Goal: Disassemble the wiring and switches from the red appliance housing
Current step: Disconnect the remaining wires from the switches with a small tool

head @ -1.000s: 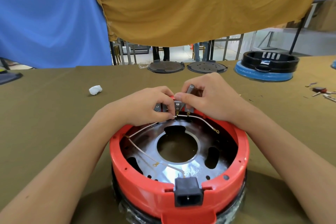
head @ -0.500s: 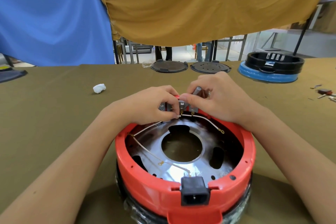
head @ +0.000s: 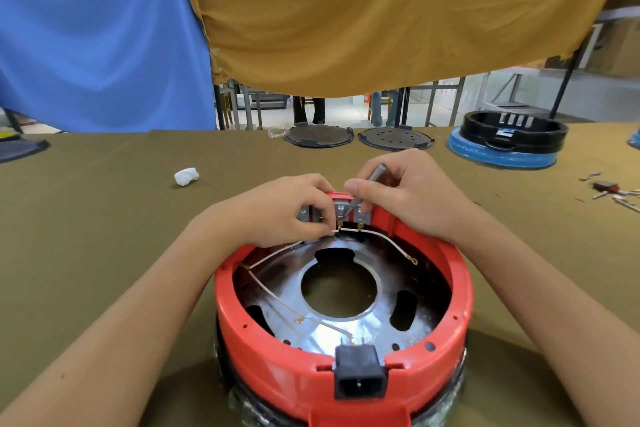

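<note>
The round red appliance housing (head: 277, 371) stands upside down on the table in front of me, with a shiny metal plate (head: 332, 329) inside. White wires (head: 273, 291) run across the plate to grey switch terminals (head: 341, 211) at the far rim. A black power socket (head: 360, 373) sits in the near rim. My left hand (head: 280, 208) pinches a white wire end at the terminals. My right hand (head: 412, 194) holds a thin grey metal tool (head: 372, 177), its tip at the middle terminal.
An olive cloth covers the table (head: 104, 236). A white crumpled wad (head: 186, 176) lies at the left. Two dark round lids (head: 318, 137) and a blue-and-black housing (head: 505, 142) stand at the back. Small loose parts (head: 609, 191) lie at the right edge.
Both hands stay at the far-rim terminals. My right hand has lifted slightly, and the tool's shaft now shows more above the fingers. The camera view has shifted a little.
</note>
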A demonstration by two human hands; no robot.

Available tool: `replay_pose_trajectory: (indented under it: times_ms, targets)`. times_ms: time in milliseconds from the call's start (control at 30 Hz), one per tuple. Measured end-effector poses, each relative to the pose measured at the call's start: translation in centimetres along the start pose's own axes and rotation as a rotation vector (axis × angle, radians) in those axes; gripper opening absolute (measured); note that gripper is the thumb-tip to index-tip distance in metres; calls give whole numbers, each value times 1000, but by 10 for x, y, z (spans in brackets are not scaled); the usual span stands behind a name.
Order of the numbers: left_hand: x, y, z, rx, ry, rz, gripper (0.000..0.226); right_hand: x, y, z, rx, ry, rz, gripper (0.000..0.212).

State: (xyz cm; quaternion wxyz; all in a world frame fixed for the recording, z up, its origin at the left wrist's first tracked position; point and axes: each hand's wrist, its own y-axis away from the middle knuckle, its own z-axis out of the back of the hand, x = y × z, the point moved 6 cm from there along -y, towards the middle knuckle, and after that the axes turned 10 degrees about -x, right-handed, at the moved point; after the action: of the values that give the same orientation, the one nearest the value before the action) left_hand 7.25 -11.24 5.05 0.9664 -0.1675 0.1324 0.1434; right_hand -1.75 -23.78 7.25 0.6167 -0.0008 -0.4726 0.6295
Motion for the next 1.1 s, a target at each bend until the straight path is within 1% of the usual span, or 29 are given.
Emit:
replay_pose_trajectory:
  times_ms: [100,167,233,300,500,833,933,1100]
  targets:
    - [0,0,1,-4,1,-3,6,11,2,-1,31,147,132,19]
    - [0,0,1,-2,-3,-3,6,14,2,-2,38,217,178,18]
    - [1,0,0,-4,-7,-7,6,12,1,-3,49,193,153,18]
    - [1,0,0,-4,-13,-10,6,6,0,-4,56,97,73,20]
    - [0,-1,0,6,-8,-7,5,-9,-6,-4,-9,-56,-117,28]
    - [0,0,0,3,6,-14,6,-16,-10,-7,-27,-145,-207,32]
    - [1,0,-1,4,9,-13,5,-15,-8,-6,-32,-115,-177,33]
    - [1,0,-1,1,22,-7,5,-7,-5,-5,-45,-12,-51,30]
